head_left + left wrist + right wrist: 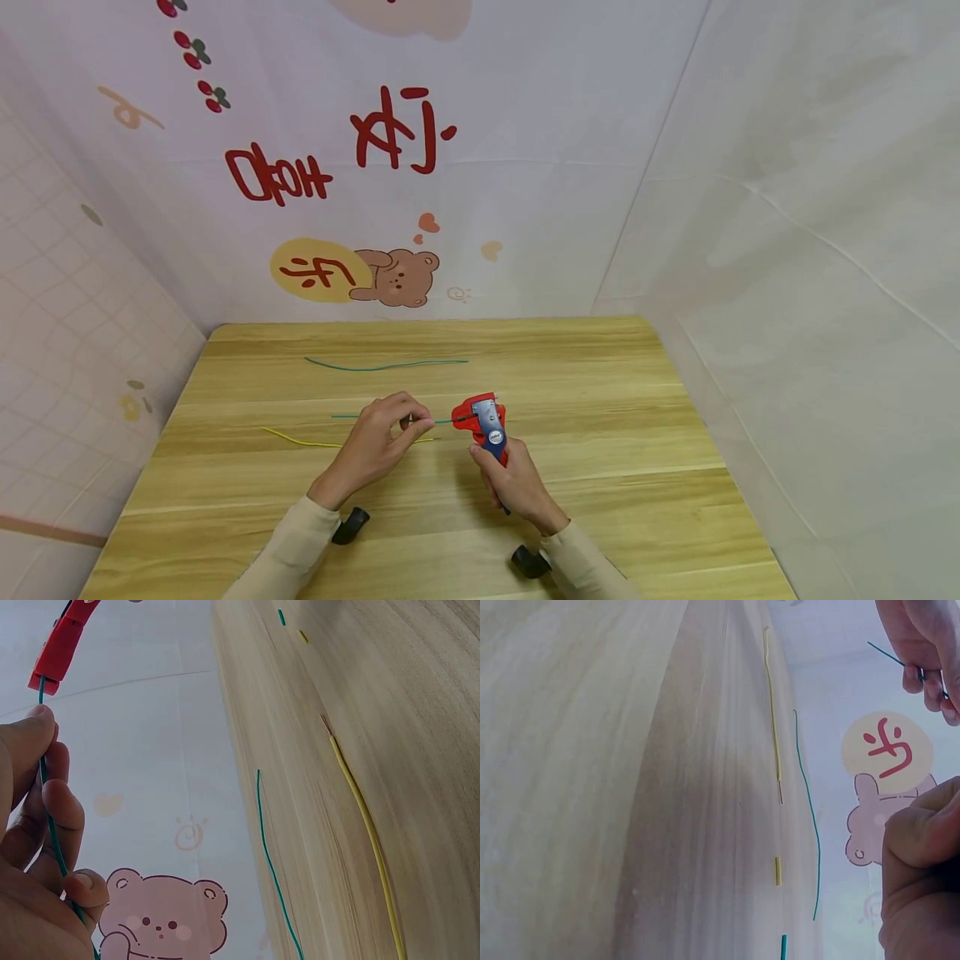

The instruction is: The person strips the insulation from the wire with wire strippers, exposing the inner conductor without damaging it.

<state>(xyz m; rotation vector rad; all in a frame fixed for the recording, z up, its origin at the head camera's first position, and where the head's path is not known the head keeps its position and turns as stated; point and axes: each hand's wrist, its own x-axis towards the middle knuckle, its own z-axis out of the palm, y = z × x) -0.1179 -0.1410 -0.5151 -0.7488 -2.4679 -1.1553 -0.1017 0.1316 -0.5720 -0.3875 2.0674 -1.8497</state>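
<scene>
My left hand (382, 442) pinches a green wire (444, 422) between thumb and fingers, and the wire runs back across the palm beneath the curled fingers. The right hand (522, 485) grips the handle of a red and blue wire stripper (489, 421). One end of the held wire enters the stripper's red nose (51, 671), so that tip is hidden. Below the left hand a yellow wire (296, 440) lies on the table; its bare copper end (325, 724) shows in the left wrist view.
A second green wire (382, 367) lies farther back on the wooden table (600, 375). Short pieces of yellow insulation (778, 871) and green insulation (784, 947) lie near the yellow wire's bare end. Printed cloth walls (525, 192) stand behind and at both sides.
</scene>
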